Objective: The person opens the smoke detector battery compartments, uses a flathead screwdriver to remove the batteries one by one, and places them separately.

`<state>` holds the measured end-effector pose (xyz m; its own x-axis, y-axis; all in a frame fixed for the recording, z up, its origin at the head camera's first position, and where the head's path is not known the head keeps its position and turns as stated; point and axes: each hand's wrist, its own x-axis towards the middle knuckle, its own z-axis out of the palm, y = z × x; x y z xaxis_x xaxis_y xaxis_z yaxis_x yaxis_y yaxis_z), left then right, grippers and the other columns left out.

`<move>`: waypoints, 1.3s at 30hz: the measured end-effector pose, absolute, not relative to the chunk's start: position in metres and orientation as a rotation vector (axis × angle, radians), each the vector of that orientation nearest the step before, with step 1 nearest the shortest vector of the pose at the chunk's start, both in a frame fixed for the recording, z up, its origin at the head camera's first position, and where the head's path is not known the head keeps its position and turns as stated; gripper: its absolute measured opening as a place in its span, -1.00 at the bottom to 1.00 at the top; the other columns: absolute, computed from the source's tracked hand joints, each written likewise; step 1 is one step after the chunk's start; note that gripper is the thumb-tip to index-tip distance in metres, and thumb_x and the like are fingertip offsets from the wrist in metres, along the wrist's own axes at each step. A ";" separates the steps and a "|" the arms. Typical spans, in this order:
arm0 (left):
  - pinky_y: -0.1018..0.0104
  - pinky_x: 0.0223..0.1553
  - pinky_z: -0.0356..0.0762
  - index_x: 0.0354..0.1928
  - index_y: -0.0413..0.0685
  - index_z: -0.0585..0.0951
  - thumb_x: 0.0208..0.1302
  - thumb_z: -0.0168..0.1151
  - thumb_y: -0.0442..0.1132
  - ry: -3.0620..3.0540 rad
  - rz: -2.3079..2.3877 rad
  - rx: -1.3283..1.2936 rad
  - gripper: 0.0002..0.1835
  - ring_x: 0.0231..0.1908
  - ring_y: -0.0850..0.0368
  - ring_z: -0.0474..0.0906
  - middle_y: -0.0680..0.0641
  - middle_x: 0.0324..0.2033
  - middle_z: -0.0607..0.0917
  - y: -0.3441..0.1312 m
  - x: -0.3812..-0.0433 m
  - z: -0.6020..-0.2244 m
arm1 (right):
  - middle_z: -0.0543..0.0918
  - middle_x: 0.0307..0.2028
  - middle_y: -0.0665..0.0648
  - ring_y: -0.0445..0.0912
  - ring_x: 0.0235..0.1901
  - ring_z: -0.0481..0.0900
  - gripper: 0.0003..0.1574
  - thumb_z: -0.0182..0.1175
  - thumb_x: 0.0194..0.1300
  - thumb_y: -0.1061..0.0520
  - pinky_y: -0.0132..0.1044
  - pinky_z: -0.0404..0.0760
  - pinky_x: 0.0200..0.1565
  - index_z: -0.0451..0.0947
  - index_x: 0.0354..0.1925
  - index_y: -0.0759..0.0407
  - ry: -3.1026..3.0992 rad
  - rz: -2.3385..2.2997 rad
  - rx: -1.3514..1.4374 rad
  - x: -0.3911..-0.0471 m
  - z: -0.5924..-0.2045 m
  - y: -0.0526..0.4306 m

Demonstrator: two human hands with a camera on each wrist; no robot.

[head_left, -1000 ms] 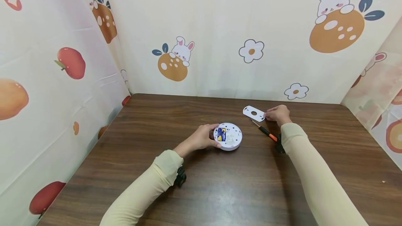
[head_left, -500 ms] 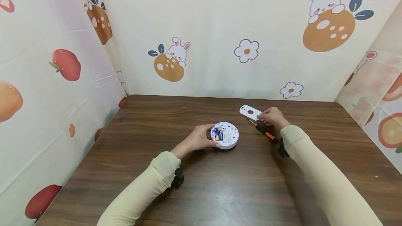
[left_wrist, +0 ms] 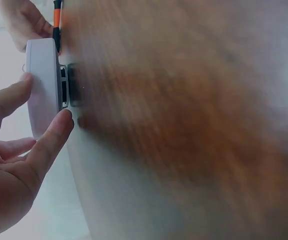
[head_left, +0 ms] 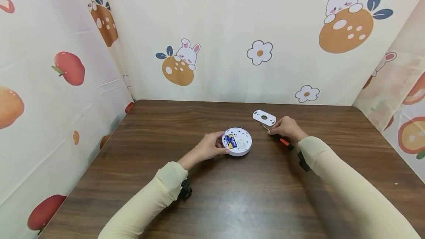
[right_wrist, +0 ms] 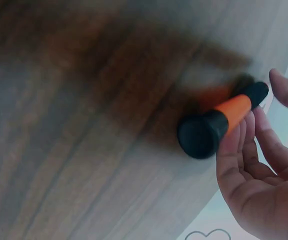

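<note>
White and round, a device [head_left: 245, 144] is at mid-table, its battery side up; whether it touches the table [head_left: 166, 128] cannot be told. The left hand [head_left: 206, 146] pinches its left rim between thumb and fingers. What has just changed is on the right: the right hand [head_left: 287, 127] has left the white plate [head_left: 269, 118], which lies flat at the far side, and is now at the black-and-orange screwdriver [head_left: 284, 142] just nearer. Its fingers and thumb lie about the handle's front end; whether they press together on it I cannot tell. Attention seems to pass from plate to tool. Blue-and-yellow batteries [head_left: 231, 141] carry printing, and pale print sits beside them, all too small to read.
</note>
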<state>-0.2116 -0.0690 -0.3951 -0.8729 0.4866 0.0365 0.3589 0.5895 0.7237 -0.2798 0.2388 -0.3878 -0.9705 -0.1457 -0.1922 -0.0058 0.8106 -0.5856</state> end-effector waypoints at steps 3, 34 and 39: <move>0.51 -0.42 0.54 0.15 -0.22 0.32 0.04 0.28 -0.20 2.649 1.156 0.704 -0.38 -0.36 0.21 0.53 -0.11 -0.18 0.56 -0.073 -0.207 -0.395 | 0.57 -0.58 0.01 -0.13 -0.54 0.39 -0.76 0.32 -0.06 0.07 -0.40 0.41 -0.54 0.64 -0.48 0.26 2.828 -0.859 -0.193 -0.276 -0.389 0.236; 0.15 -0.25 0.60 0.16 -0.38 0.19 0.16 0.11 -0.40 1.959 1.841 -0.002 -0.46 -0.46 0.10 0.54 -0.27 -0.27 0.53 -0.062 -0.225 -0.400 | 0.56 -0.49 0.10 -0.21 -0.52 0.40 -0.95 0.10 0.18 0.24 -0.42 0.47 -0.49 0.51 -0.39 0.14 2.605 -0.827 -1.020 -0.228 -0.350 0.198; 0.15 -0.21 0.59 0.17 -0.38 0.19 0.16 0.11 -0.40 1.942 1.838 0.007 -0.46 -0.41 0.06 0.54 -0.25 -0.28 0.53 -0.062 -0.220 -0.397 | 0.54 -0.54 -0.03 -0.24 -0.55 0.40 -0.95 0.11 0.17 0.25 -0.43 0.47 -0.52 0.51 -0.40 0.13 2.624 -0.753 -1.091 -0.227 -0.347 0.198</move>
<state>-0.2204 -0.0624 -0.3971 -0.8926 0.3134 -0.3240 -0.3063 0.1058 0.9460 -0.2271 0.1981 -0.3468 -0.7071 -0.7071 0.0094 -0.6046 0.5976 -0.5266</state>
